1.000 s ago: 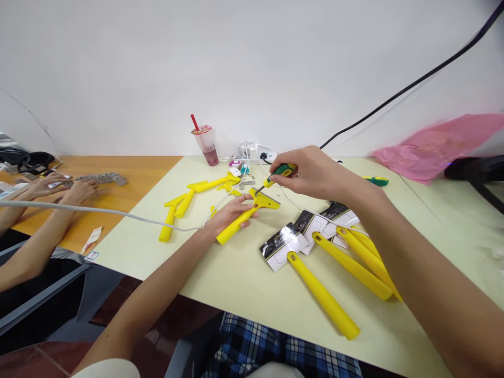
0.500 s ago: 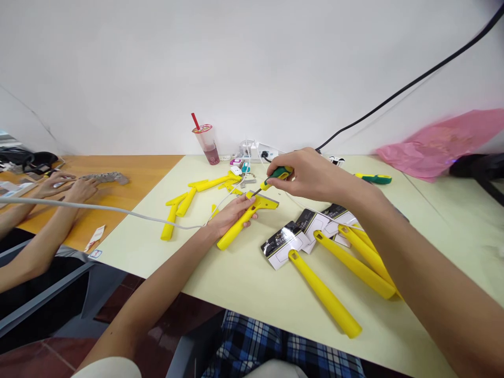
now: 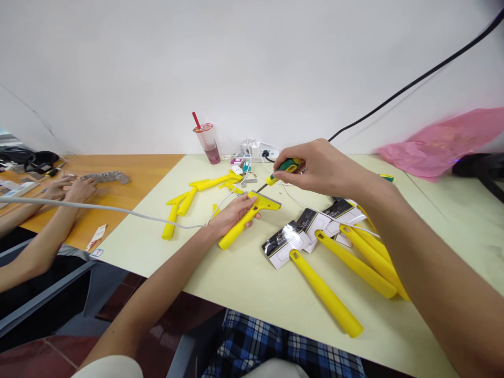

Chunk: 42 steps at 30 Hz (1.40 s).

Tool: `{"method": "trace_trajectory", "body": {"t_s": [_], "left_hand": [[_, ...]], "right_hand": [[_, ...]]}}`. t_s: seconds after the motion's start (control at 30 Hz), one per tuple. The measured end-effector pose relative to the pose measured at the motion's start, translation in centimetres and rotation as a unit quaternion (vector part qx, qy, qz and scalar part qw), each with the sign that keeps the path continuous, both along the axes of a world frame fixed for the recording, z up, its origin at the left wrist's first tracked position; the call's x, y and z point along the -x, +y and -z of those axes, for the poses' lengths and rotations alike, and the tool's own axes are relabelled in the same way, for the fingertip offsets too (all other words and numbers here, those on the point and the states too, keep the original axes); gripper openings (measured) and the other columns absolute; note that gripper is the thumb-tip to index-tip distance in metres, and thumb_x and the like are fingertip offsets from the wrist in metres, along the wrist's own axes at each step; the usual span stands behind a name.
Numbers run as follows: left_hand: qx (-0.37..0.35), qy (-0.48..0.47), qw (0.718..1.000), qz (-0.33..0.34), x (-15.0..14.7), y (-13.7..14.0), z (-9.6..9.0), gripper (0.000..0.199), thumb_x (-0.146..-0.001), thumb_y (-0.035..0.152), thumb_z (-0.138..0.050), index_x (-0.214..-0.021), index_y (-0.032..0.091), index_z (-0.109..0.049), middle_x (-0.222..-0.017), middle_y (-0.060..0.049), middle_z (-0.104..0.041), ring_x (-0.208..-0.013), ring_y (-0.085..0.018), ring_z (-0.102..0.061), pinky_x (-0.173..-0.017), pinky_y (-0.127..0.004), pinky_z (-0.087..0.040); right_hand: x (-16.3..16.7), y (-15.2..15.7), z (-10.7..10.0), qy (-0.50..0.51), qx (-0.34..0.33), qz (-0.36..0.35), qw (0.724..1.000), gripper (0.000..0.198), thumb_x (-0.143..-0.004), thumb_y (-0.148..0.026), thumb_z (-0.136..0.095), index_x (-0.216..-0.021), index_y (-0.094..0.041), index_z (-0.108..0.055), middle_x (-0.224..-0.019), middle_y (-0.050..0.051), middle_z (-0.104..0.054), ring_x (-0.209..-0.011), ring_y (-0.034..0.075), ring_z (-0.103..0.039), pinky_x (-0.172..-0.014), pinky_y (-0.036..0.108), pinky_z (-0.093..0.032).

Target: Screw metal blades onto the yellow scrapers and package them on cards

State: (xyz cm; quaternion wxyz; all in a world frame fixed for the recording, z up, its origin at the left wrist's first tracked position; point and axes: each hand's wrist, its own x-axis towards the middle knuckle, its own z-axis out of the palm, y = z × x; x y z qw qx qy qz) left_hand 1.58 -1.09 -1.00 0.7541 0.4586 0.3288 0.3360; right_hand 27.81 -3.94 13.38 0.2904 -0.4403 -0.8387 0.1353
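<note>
Since half a second ago, the right hand (image 3: 315, 163) I'm watching has shifted slightly up and rightward, closed around a screwdriver (image 3: 289, 166). Nearest my camera lie yellow handles (image 3: 326, 294) with black-and-white cards (image 3: 285, 244). Beyond, the left hand (image 3: 231, 214) grasps a yellow scraper (image 3: 241, 226), its head by the screwdriver's tip; contact I can't tell. Farther, a cup (image 3: 208, 143).

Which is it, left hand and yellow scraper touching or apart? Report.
Touching. The head view plainly shows the left hand gripping the yellow scraper, with no gap visible at its handle.
</note>
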Motion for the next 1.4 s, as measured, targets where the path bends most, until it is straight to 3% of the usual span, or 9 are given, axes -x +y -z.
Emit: {"method": "trace_trajectory", "body": {"t_s": [0.4, 0.77, 1.07, 1.4], "left_hand": [[-0.012, 0.006, 1.000, 0.014, 0.18, 0.12, 0.16, 0.036, -0.094, 0.039, -0.083, -0.113, 0.017, -0.062, -0.116, -0.015, -0.077, -0.088, -0.024, -0.082, -0.045, -0.021, -0.056], [-0.017, 0.007, 1.000, 0.013, -0.10, -0.12, 0.04, 0.042, -0.089, 0.041, -0.089, -0.110, 0.017, -0.061, -0.124, -0.016, -0.075, -0.081, -0.017, -0.079, -0.045, -0.019, -0.053], [-0.011, 0.017, 1.000, 0.003, -0.13, 0.05, 0.33, 0.047, -0.086, 0.041, -0.092, -0.114, 0.018, -0.061, -0.119, -0.014, -0.076, -0.083, -0.019, -0.080, -0.046, -0.018, -0.053], [-0.013, 0.018, 1.000, 0.014, -0.21, -0.20, -0.12, 0.041, -0.091, 0.039, -0.086, -0.114, 0.019, -0.059, -0.116, -0.013, -0.077, -0.087, -0.022, -0.082, -0.044, -0.020, -0.054]], "right_hand": [[0.37, 0.28, 0.34, -0.015, -0.011, -0.027, 0.999, 0.021, -0.095, -0.038, -0.070, -0.095, -0.021, -0.082, -0.076, 0.003, -0.070, -0.066, 0.017, -0.056, -0.069, 0.033, -0.040], [0.20, 0.41, 0.46, -0.026, -0.012, -0.035, 0.999, 0.021, -0.095, -0.037, -0.070, -0.096, -0.021, -0.083, -0.072, 0.002, -0.067, -0.063, 0.015, -0.052, -0.067, 0.033, -0.037], [0.11, 0.52, 0.49, -0.034, -0.009, -0.036, 0.999, 0.020, -0.095, -0.036, -0.070, -0.099, -0.022, -0.083, -0.073, 0.001, -0.068, -0.062, 0.015, -0.052, -0.065, 0.033, -0.035], [-0.05, 0.64, 0.48, -0.041, -0.002, -0.040, 0.998, 0.021, -0.095, -0.039, -0.070, -0.099, -0.022, -0.083, -0.071, 0.001, -0.067, -0.060, 0.015, -0.050, -0.064, 0.033, -0.034]]}}
